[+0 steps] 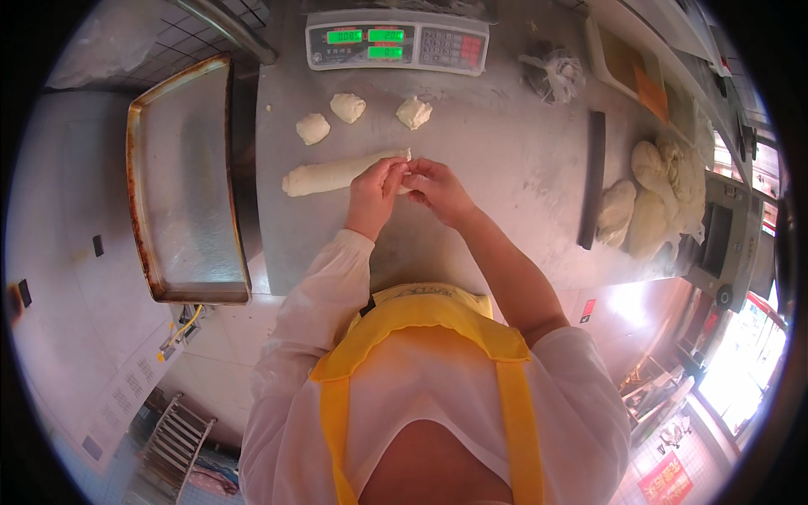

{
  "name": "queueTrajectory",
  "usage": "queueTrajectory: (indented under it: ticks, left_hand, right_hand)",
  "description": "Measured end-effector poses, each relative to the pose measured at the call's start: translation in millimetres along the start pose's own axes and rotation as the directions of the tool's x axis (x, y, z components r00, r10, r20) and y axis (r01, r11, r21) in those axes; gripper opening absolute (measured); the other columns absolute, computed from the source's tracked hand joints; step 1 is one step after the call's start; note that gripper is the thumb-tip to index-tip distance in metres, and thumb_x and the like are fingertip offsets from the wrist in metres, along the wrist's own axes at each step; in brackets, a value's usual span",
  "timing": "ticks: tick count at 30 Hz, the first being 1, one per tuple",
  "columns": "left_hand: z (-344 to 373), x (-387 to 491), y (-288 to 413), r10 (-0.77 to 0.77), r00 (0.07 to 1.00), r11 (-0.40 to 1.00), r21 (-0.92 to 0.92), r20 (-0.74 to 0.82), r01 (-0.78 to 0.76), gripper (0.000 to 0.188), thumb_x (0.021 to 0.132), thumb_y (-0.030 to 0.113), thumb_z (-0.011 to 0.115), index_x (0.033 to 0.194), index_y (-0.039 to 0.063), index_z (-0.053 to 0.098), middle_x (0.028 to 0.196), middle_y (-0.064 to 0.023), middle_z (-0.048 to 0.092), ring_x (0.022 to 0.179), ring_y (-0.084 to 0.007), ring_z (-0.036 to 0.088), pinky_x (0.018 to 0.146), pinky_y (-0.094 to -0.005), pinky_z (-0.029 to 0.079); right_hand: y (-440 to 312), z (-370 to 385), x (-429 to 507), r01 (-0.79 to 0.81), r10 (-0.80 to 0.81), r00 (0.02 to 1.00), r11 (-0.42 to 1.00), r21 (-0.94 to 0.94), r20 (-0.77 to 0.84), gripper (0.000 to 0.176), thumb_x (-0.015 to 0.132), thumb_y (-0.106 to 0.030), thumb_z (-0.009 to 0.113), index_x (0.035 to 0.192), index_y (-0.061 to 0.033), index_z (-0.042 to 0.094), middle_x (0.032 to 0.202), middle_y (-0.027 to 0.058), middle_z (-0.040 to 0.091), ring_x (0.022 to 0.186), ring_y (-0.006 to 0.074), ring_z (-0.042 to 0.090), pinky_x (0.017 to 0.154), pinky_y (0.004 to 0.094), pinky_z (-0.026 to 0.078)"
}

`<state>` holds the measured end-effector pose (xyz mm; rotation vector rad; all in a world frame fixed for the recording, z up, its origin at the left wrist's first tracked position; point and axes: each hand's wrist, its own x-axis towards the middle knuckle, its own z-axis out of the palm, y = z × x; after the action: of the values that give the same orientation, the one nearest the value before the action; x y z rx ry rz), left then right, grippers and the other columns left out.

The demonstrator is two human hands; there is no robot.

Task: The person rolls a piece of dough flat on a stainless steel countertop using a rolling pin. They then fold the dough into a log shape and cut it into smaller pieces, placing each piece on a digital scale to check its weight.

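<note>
A thick roll of pale dough [331,175] lies slantwise on the metal worktop [505,164]. At its right end my left hand [377,189] and my right hand [437,188] meet, fingertips together on a small bit of dough [404,189] that is mostly hidden by the fingers. Beyond the roll rest three small dough lumps: one at the left [313,129], one beside it [348,108] and one further right [414,113]. An electronic scale [410,47] with lit green displays stands at the far side.
A large metal baking tray [242,252] with browned edges is at the left. To the right lie a dark bar [592,180] and several big dough pieces [650,214], partly under plastic. A crumpled clear plastic bag [562,76] and a shallow container [615,57] lie at the back right.
</note>
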<state>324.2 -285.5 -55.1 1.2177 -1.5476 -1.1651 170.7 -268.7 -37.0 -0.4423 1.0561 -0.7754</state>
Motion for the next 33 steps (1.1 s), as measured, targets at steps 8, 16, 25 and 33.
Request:
queueTrajectory:
  ticks: [8,16,25,33]
  left_hand:
    - [-41,9,-8,-0.169,0.985,0.972,0.160,-0.017,0.169,0.010,0.087,0.013,0.066,0.085,0.004,0.064,0.072,-0.0102,0.064,0.064,-0.0249,0.061,0.062,-0.0331,0.049]
    - [-40,-45,-42,-0.052,0.923,0.985,0.174,0.382,-0.016,0.009,0.087,0.008,0.064,0.096,0.008,0.066,0.098,-0.0085,0.060,0.083,-0.0215,0.061,0.073,-0.0297,0.050]
    - [-55,-41,-32,-0.068,0.944,0.879,0.468,0.322,-0.097,0.045,0.067,0.023,0.080,0.107,0.014,0.063,0.099,-0.0068,0.059,0.105,-0.0281,0.053,0.091,-0.0427,0.041]
    - [-53,33,-45,-0.072,0.930,0.682,0.699,0.359,-0.217,0.050,0.063,0.027,0.082,0.106,0.011,0.063,0.106,-0.0060,0.060,0.102,-0.0277,0.056,0.087,-0.0417,0.043]
  right_hand:
    - [-61,-25,11,0.316,-0.328,0.937,0.942,-0.113,-0.122,0.025,0.088,-0.013,0.065,0.111,-0.0036,0.061,0.094,0.0030,0.065,0.084,0.0119,0.062,0.075,0.0250,0.050]
    - [-37,-69,119,0.080,-0.503,0.835,0.512,-0.855,-0.223,0.027,0.083,-0.012,0.071,0.108,-0.0058,0.063,0.100,0.0134,0.067,0.087,0.0189,0.065,0.076,0.0298,0.050]
    - [-40,-44,108,0.297,-0.657,0.736,0.526,-0.797,-0.160,0.031,0.078,-0.007,0.071,0.106,-0.0064,0.058,0.094,0.0114,0.061,0.082,0.0270,0.062,0.070,0.0393,0.051]
    - [12,-4,51,0.221,-0.436,0.886,0.095,-0.971,0.159,0.055,0.069,-0.012,0.077,0.121,-0.0136,0.058,0.117,0.0085,0.057,0.107,0.0298,0.054,0.094,0.0397,0.044]
